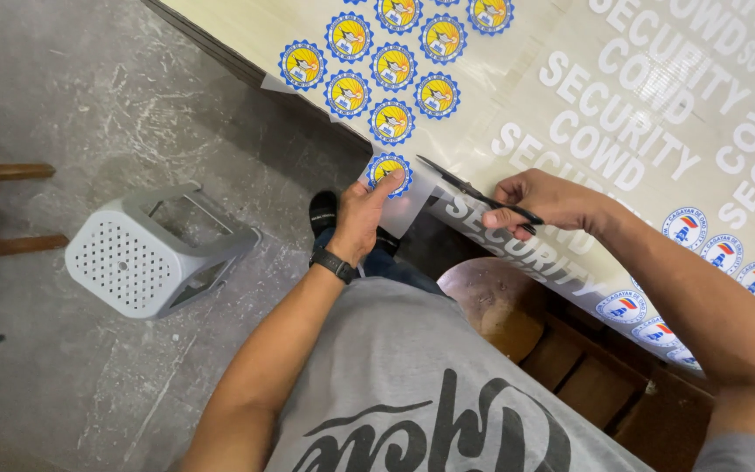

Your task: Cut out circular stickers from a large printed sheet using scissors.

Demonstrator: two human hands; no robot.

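Scissors [474, 194] sit in the right hand [542, 201], fingers curled through the black handles and blades parted, their tips aimed at the round blue-and-yellow sticker [389, 172] at the near edge of the printed sheet [517, 96]. The left hand [358, 220] pinches the sheet's edge just under that sticker, thumb on top, holding it out past the counter [220, 35] rim. The sticker is already partly separated, with a cut flap of clear backing beside it, though whether it is free all round cannot be told. Many matching round stickers [392, 66] remain uncut in rows farther up the sheet, and another group of blue-and-white round seals [685, 227] lies along the edge to the right, also uncut, so most of the cutting appears to be left. A grey plastic stool [155, 253] lies tipped on the concrete floor [63, 385].
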